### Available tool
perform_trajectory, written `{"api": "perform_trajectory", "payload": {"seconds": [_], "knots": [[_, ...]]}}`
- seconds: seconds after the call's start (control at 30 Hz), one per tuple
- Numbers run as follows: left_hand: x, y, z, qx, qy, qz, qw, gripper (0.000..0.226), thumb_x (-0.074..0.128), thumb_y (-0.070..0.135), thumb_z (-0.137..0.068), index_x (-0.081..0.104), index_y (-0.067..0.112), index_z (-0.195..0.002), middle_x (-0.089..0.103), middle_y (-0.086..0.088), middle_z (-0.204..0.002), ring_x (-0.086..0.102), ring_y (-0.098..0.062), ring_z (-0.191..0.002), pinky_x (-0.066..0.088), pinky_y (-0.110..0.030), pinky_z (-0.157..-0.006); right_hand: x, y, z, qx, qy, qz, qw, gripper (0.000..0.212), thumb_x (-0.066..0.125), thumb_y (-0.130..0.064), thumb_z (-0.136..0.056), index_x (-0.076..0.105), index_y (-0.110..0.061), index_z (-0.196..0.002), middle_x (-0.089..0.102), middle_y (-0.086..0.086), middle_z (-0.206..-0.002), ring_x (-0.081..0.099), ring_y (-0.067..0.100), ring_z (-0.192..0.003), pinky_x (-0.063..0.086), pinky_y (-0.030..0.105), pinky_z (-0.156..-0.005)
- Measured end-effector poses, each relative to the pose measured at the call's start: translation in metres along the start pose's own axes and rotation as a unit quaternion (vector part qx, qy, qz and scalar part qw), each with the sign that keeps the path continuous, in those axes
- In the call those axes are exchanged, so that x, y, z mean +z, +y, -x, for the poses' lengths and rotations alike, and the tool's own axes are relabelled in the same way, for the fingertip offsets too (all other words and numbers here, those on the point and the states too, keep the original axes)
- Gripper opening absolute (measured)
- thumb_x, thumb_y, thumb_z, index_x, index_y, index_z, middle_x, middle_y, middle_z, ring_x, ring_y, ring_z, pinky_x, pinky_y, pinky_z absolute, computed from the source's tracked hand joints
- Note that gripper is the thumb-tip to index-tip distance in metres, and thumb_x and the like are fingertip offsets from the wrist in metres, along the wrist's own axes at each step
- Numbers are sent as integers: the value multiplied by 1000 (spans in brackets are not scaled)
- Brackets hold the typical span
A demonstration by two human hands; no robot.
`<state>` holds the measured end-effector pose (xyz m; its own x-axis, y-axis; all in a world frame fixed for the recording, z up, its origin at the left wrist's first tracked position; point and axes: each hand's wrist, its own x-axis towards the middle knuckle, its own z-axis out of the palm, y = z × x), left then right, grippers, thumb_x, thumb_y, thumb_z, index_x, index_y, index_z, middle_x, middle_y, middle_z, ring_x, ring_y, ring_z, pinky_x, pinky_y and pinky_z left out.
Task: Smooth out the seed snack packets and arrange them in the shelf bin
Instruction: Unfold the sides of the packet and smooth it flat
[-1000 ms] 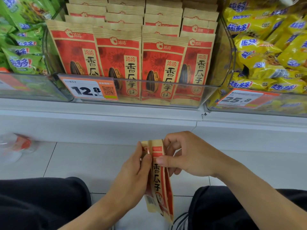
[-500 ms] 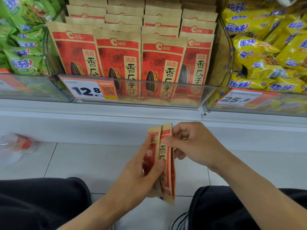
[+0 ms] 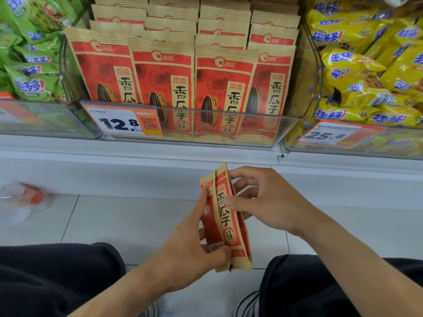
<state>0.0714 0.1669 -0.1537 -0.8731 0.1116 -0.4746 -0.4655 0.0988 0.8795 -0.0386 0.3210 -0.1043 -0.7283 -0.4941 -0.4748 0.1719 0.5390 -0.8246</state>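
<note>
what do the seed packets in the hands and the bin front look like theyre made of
Seed packets: probably kraft paper, matte tan edges with crimped top seals and red print; any lining can't be seen. Bin front: clear hard plastic, likely acrylic; glossy, with the packets behind it showing through.

Red seed packets (image 3: pixel 162 81) in the clear bin (image 3: pixel 304 88): brand 洽洽, vertical 香瓜子. Packet pair I hold (image 3: pixel 225 216) also reads 香瓜子. Orange price tag (image 3: pixel 123 121) on bin front: 12.8, QR code. Right tag (image 3: pixel 332 135): 25.8. Yellow bags (image 3: pixel 366 65) and green bags (image 3: pixel 32 72): 趣多多
</note>
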Motion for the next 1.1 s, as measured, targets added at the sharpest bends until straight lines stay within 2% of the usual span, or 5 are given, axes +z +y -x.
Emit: {"api": "perform_trajectory", "payload": {"seconds": [0.3, 0.57, 0.8, 0.93, 1.1], "knots": [[-3, 4, 0, 11, -23, 30, 999, 109, 75, 11, -85, -3, 50, -151, 63, 24, -119, 63, -7, -115, 56, -34, -94, -3, 1, 1, -16, 0, -13, 1000, 31, 76, -10, -86, 69, -33, -106, 70, -1, -91, 74, 14, -77, 60, 26, -64], [1, 11, 5, 41, 15, 52, 998, 76, 72, 61, -71, 29, 69, -134, 56, 31, -129, 61, -1, -113, 57, -29, -87, 8, 0, 3, -100, -15, 31, 994, 31, 78, -28, -85, 71, -35, -115, 73, -11, -92, 70, 7, -85, 61, 28, -68], [-7, 13, 2, -2, -4, -13, 1000, 42, 67, 18, -72, 60, 24, -113, 73, -3, -101, 70, -21, -97, 56, -44, -91, 3, 5, 1, -167, 14, 188, 968, 31, 71, -34, -90, 66, -40, -120, 37, -29, -145, 36, -10, -134, 35, 19, -107], [-13, 24, 1, 39, 15, -34, 999, 37, 74, 3, -85, 62, 17, -118, 76, -1, -102, 73, -17, -95, 58, -29, -86, -11, -3, 7, -181, 55, 179, 966, 61, 80, -27, -82, 46, -42, -131, 40, -25, -140, 41, -16, -121, 39, 1, -90], [-14, 39, 0, 100, 75, -82, 989, 37, 72, -2, -84, 65, 26, -108, 76, 15, -93, 73, -5, -86, 55, -17, -74, -34, -16, 23, -196, 72, 172, 963, 42, 85, -29, -76, 64, -37, -112, 67, -25, -103, 64, -3, -99, 56, 26, -87]]}}
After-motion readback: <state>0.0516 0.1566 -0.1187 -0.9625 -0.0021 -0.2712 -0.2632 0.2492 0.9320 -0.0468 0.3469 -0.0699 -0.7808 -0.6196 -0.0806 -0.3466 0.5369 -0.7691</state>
